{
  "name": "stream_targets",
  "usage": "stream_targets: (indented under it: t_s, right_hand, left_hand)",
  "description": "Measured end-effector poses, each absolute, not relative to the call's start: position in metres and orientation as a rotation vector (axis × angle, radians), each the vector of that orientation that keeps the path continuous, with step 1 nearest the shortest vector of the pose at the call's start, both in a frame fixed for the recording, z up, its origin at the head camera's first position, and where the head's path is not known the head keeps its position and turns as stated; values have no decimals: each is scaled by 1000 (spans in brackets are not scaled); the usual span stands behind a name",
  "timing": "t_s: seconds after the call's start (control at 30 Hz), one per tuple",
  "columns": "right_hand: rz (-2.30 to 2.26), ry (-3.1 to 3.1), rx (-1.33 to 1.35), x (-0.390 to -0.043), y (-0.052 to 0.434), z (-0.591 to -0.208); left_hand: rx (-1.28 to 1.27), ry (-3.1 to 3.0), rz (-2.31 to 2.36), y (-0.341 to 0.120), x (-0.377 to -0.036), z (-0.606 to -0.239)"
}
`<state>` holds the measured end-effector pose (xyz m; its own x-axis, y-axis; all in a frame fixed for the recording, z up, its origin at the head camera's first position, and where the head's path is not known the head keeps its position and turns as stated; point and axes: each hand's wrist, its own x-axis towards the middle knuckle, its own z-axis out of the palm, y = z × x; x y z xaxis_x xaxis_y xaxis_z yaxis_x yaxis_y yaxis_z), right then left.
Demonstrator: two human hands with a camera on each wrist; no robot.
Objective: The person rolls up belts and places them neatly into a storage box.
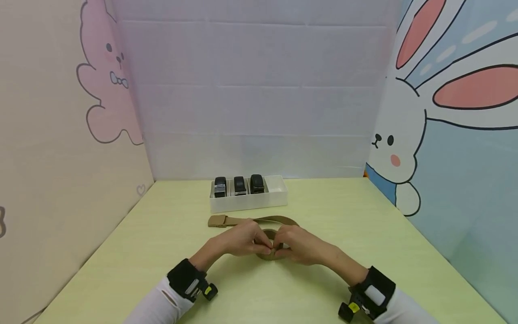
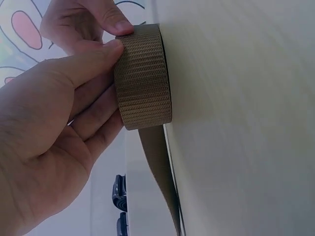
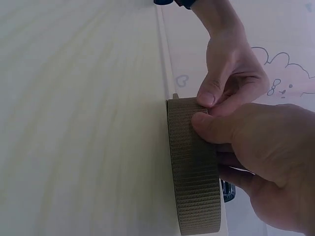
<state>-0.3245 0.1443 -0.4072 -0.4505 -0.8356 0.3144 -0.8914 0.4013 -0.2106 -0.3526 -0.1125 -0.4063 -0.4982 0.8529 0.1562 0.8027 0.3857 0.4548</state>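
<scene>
A tan woven belt (image 1: pixel 259 222) lies on the green table (image 1: pixel 162 252), partly wound into a coil (image 1: pixel 270 252) standing on edge, with its free end and buckle (image 1: pixel 216 221) trailing to the far left. Both hands meet at the coil. My left hand (image 1: pixel 247 240) pinches the coil (image 2: pixel 145 78) with thumb and fingers on its near side. My right hand (image 1: pixel 297 245) grips the coil (image 3: pixel 194 172) from the other side, thumb pressed on the webbing's outer face. The coil's centre is hidden by the fingers.
A white tray (image 1: pixel 279 198) stands behind the belt, holding three rolled dark belts (image 1: pixel 239 185) in its left part. Printed cartoon walls close in the table on the left, back and right.
</scene>
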Motion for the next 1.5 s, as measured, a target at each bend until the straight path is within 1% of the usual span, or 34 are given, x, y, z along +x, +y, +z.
stream_targets:
  t_s: [0.1,0.2,0.33,0.43,0.6,0.73,1.07,1.17,1.3,1.4,1.5]
  right_hand:
    - [487,-2507,1552,-324,145,-406]
    - [463,-2517,1556,-325,146,-406]
    - [444,-2516,1554,-327,147,-404]
    - [443,-2518,1553,-328,147,-403]
    - [453,-2516,1560,-328,146,-403]
    - [461,-2510,1565,-328,146,-403]
    - [481,-2533,1556,-327,145,-403]
    - [474,-2540,1546,-328,147,-402]
    - [457,-2563,1520,-330,151,-402]
    - [457,-2577,1503,-333,155,-401]
    - [466,-2574,1505,-336,157,-401]
  left_hand:
    - [1534,2547,811,-117,-354,-402]
    - [1498,2641,855,-125,-361,-397]
    - [1367,2832,785,-139,-380,-394]
    - [1312,2918,655,-157,-413,-412]
    - [1211,3021,375,-185,-469,-456]
    - [1126,3041,261,-191,-480,-465]
    - [1189,2994,385,-192,-461,-444]
    - [1205,2951,427,-186,-439,-424]
    - [1171,2935,414,-171,-397,-392]
    - [1128,2887,472,-162,-376,-384]
    - [1134,2802,549,-156,-364,-384]
